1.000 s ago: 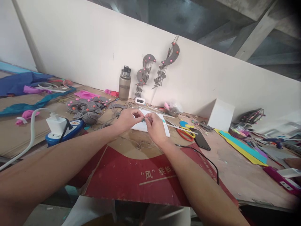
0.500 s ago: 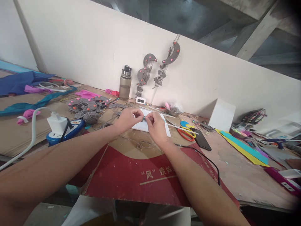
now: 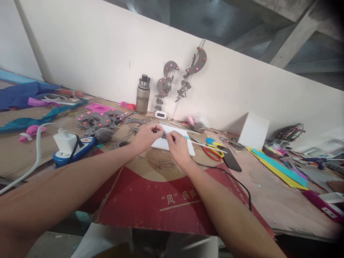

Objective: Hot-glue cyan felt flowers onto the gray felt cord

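Observation:
My left hand [image 3: 147, 137] and my right hand [image 3: 177, 145] meet above a white board [image 3: 161, 144], fingertips pinched. Between them is a small dark green piece [image 3: 163, 134], too small for me to name. Both hands appear to grip it, one from each side. A thin white stick [image 3: 206, 146] extends rightward from beside my right hand. Scissors [image 3: 213, 153] with red and yellow handles lie to the right, by a black phone [image 3: 229, 159]. Grey cord [image 3: 165, 165] lies loosely on the cardboard below my hands.
Grey felt pieces with pink dots [image 3: 94, 120] are heaped left, near a blue power strip [image 3: 87, 143]. A water bottle [image 3: 143, 95] stands against the white partition [image 3: 107, 53], beside hanging grey moon-shaped ornaments [image 3: 197, 64]. A black cable [image 3: 243, 186] crosses the red cardboard [image 3: 139, 204].
My fingers have shifted slightly around the small green piece, which now shows a little higher and further left. The surrounding things stay where they were.

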Demonstrator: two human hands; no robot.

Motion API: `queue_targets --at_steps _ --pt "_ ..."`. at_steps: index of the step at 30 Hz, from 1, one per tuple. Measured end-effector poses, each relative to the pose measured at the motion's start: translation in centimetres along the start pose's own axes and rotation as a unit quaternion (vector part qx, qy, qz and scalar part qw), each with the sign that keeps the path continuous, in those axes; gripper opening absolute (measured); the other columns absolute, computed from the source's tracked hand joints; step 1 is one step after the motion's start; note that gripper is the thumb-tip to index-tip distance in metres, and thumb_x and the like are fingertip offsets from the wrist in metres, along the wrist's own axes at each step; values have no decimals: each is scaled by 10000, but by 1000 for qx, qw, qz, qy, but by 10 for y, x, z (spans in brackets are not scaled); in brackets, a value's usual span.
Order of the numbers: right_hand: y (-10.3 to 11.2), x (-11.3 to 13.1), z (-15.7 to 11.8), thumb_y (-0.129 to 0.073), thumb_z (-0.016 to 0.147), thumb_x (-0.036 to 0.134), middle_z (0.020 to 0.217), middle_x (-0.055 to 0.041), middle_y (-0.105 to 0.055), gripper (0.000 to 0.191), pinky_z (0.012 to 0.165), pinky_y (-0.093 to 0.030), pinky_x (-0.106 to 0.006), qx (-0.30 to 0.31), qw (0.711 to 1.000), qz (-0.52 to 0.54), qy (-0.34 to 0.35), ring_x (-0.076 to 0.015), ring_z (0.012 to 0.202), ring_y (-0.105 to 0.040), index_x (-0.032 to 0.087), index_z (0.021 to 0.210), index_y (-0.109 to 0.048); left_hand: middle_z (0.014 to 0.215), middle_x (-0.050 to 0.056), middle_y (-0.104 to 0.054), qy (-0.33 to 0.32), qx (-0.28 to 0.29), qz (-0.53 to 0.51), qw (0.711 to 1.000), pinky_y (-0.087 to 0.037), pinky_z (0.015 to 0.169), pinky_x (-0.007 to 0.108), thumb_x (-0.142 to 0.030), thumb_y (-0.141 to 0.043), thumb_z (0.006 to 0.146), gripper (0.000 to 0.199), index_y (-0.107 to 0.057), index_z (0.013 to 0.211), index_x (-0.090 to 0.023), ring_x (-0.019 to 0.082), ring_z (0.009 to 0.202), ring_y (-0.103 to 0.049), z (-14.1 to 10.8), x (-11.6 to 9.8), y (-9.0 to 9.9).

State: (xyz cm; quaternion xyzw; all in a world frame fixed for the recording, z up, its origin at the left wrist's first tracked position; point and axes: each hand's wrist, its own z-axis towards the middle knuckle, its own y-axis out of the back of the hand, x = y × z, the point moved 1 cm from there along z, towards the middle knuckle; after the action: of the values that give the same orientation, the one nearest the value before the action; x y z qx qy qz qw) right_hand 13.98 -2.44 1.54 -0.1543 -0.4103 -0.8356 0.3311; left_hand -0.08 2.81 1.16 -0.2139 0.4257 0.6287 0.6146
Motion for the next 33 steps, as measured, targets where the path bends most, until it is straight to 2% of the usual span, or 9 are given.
queue_targets --at_steps 6,9,13,17,20,22,25,28,33 --pt "-4 -1 -1 -396 895 354 675 6 -623 342 645 -356 -231 22 999 16 -42 -117 645 -538 183 737 -648 637 -9 -583 15 -24 -26 999 -384 575 236 -251 -569 700 109 -627 711 -159 107 594 -496 -1 1 -1" --pt "-6 0 -3 -389 902 334 681 4 -625 340 655 -364 -227 41 998 14 -35 -114 651 -544 182 743 -648 633 -13 -574 29 -41 -69 996 -385 578 233 -269 -582 701 121 -627 720 -158 101 590 -485 0 3 -2" --pt "-7 6 -7 -383 916 285 764 -19 -624 295 697 -372 -236 69 996 -47 36 -125 731 -551 187 770 -620 594 -15 -559 63 -64 -150 984 -358 525 221 -265 -598 690 110 -621 719 -161 87 538 -462 3 9 -2" --pt "-9 15 -12 -383 925 312 851 -62 -601 287 755 -367 -277 115 970 -164 139 -162 837 -534 190 826 -623 586 -13 -547 101 -101 -225 964 -298 462 206 -257 -628 663 97 -604 674 -163 76 510 -460 9 15 2" --pt "-5 21 -11 -377 927 361 855 -66 -603 322 793 -362 -295 123 965 -160 168 -174 876 -526 189 804 -620 619 -9 -565 110 -123 -262 951 -308 464 202 -263 -651 651 111 -600 662 -164 78 535 -493 15 16 10" --pt "3 20 -7 -347 936 372 816 -51 -598 341 771 -370 -281 96 978 -120 143 -161 835 -529 189 784 -592 621 -11 -566 108 -134 -284 943 -331 479 203 -270 -671 643 127 -605 672 -164 78 542 -502 18 16 16" --pt "18 10 3 -307 938 380 762 -25 -585 322 689 -373 -261 5 997 -63 54 -147 731 -524 193 821 -542 632 -16 -571 123 -148 -327 925 -356 492 204 -269 -705 616 163 -606 689 -161 74 544 -509 21 13 23" --pt "30 -12 13 -358 904 374 771 -16 -592 244 681 -375 -269 -78 995 -53 -29 -153 712 -534 194 877 -519 600 -27 -553 146 -151 -358 910 -349 475 200 -254 -722 594 184 -598 689 -156 72 524 -506 21 10 25" --pt "33 -52 24 -422 829 342 754 -18 -596 169 649 -404 -280 -103 985 -34 -134 -163 679 -553 193 849 -498 588 -27 -541 154 -154 -387 896 -316 437 193 -226 -717 599 178 -586 693 -152 72 516 -503 24 13 27"
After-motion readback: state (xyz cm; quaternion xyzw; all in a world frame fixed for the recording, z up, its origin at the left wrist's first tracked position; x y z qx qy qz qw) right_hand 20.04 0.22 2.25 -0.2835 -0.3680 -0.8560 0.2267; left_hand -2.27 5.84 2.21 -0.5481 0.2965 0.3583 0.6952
